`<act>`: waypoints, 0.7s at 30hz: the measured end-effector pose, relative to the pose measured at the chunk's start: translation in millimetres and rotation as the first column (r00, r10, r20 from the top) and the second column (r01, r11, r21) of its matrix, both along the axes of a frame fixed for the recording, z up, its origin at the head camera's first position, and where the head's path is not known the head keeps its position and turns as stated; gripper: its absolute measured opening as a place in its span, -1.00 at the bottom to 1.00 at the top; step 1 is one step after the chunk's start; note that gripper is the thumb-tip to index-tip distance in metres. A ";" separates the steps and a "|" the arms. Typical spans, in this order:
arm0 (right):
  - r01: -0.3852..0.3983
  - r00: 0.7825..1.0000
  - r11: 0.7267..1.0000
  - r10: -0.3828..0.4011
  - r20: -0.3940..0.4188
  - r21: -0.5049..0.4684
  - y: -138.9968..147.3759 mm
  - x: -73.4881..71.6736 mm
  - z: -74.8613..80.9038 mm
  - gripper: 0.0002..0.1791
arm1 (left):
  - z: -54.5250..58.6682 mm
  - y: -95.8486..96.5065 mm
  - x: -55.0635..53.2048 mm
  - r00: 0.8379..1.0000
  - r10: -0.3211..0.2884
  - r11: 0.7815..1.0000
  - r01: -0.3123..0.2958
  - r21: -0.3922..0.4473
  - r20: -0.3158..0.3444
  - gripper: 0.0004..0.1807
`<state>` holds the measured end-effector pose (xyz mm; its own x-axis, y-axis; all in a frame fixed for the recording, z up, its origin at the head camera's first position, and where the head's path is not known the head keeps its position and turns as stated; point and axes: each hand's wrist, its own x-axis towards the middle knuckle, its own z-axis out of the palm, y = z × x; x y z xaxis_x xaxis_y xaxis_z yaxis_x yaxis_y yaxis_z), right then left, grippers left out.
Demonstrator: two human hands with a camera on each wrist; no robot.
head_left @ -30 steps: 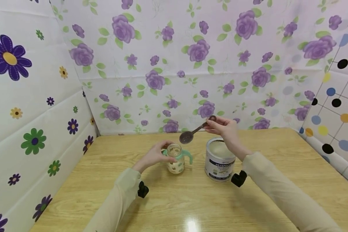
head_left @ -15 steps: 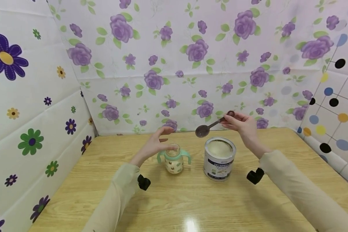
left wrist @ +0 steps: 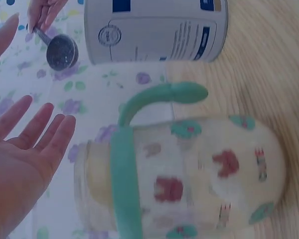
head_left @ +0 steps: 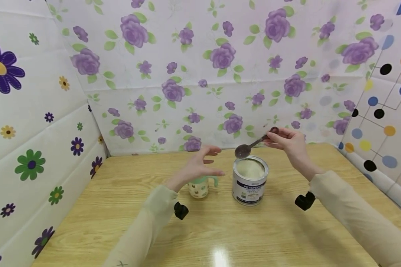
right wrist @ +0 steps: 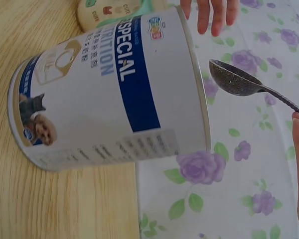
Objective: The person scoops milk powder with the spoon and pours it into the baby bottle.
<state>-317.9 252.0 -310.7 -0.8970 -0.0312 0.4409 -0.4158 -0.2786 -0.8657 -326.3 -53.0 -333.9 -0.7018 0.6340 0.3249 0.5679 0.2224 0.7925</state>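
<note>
My right hand (head_left: 289,144) pinches the handle of a dark brown measuring spoon (head_left: 243,151), its bowl just above the far rim of an open tin (head_left: 249,190) in the head view. Pale powder (head_left: 251,168) shows inside the tin. My left hand (head_left: 197,165) holds nothing; its fingers and thumb are spread, reaching over a baby bottle (head_left: 198,189) and toward the tin. The bottle has a mint-green collar with handles and a bear print. It stands uncapped in the left wrist view, its neck (left wrist: 92,184) beside my fingers. In the head view my hand hides the bottle's mouth.
Bottle and tin stand side by side on a light wooden table (head_left: 200,230). Flower-printed cloth (head_left: 173,111) hangs behind the table, with more printed cloth at left and right. A black wrist camera (head_left: 181,210) sits at the left cuff.
My left hand has let go of the bottle and moved right, toward the tin. My right hand has carried the spoon right, from near the bottle to above the tin.
</note>
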 end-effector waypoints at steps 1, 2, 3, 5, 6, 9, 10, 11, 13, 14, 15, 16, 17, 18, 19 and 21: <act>-0.003 1.000 1.000 0.003 -0.004 0.007 1.7 0.4 -0.5 -0.88 | -1.5 3.8 0.0 1.000 0.007 1.000 -0.007 -0.007 0.000 -0.23; -0.003 1.000 1.000 0.004 -0.008 0.016 3.5 0.7 -1.0 -0.88 | -3.1 7.8 0.3 1.000 0.011 1.000 -0.011 -0.012 0.001 -0.21; -0.006 1.000 1.000 0.006 -0.012 0.022 5.4 1.1 -1.6 -0.88 | -4.6 12.2 0.6 1.000 0.013 1.000 -0.013 -0.012 0.007 -0.21; -0.008 1.000 0.999 0.008 -0.020 0.037 8.9 1.9 -2.3 -0.87 | -7.7 20.9 1.5 1.000 0.025 1.000 -0.025 -0.016 0.005 -0.18; -0.010 1.000 0.999 0.011 -0.024 0.044 10.4 2.0 -2.7 -0.87 | -9.8 25.2 2.0 1.000 0.031 0.999 -0.031 -0.020 0.007 -0.17; -0.009 0.999 0.997 0.011 -0.033 0.081 13.4 1.8 -3.9 -0.87 | -16.5 36.8 4.2 0.998 0.050 0.999 -0.050 -0.010 0.023 -0.11; -0.008 0.999 0.995 0.012 -0.035 0.101 13.8 1.5 -4.2 -0.87 | -19.0 40.0 4.8 0.998 0.061 0.998 -0.061 -0.010 0.026 -0.09; -0.009 0.999 0.993 0.014 -0.039 0.118 13.7 1.2 -4.4 -0.86 | -21.4 42.7 5.4 0.997 0.075 0.997 -0.075 -0.017 0.029 -0.08; 0.000 0.999 0.986 0.008 -0.047 0.167 13.0 0.8 -4.8 -0.84 | -25.6 47.3 7.2 0.995 0.095 0.995 -0.095 -0.011 0.033 -0.07; 0.002 0.999 0.983 0.008 -0.054 0.186 12.4 0.8 -4.8 -0.82 | -27.6 49.0 7.7 0.994 0.104 0.995 -0.104 -0.009 0.037 -0.07; 0.004 0.998 0.980 0.008 -0.062 0.201 12.0 0.7 -4.9 -0.81 | -29.3 50.7 8.1 0.993 0.113 0.994 -0.113 -0.010 0.035 -0.07; 0.005 0.997 0.977 0.011 -0.072 0.215 11.8 0.6 -5.0 -0.80 | -30.9 52.2 8.3 0.992 0.119 0.993 -0.119 -0.007 0.037 -0.06; 0.008 0.997 0.974 0.011 -0.080 0.228 11.6 0.9 -5.1 -0.80 | -32.7 54.1 8.3 0.991 0.128 0.992 -0.128 -0.004 0.038 -0.05; 0.012 0.996 0.970 0.010 -0.090 0.243 11.6 1.3 -5.2 -0.79 | -34.5 56.1 8.3 0.990 0.133 0.991 -0.134 0.005 0.038 -0.05; 0.013 0.995 0.968 0.013 -0.103 0.251 11.7 1.4 -5.3 -0.78 | -36.0 58.2 8.3 0.989 0.141 0.990 -0.142 0.008 0.039 -0.04; 0.024 0.993 0.962 0.008 -0.119 0.271 12.1 1.9 -5.8 -0.74 | -38.8 62.2 8.3 0.987 0.156 0.988 -0.156 0.007 0.043 0.00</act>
<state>-316.0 264.1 -316.5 -0.8400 -0.1571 0.5193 -0.5205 -0.0365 -0.8531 -318.0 9.2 -372.7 -0.8050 0.5124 0.2990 0.4929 0.2972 0.8178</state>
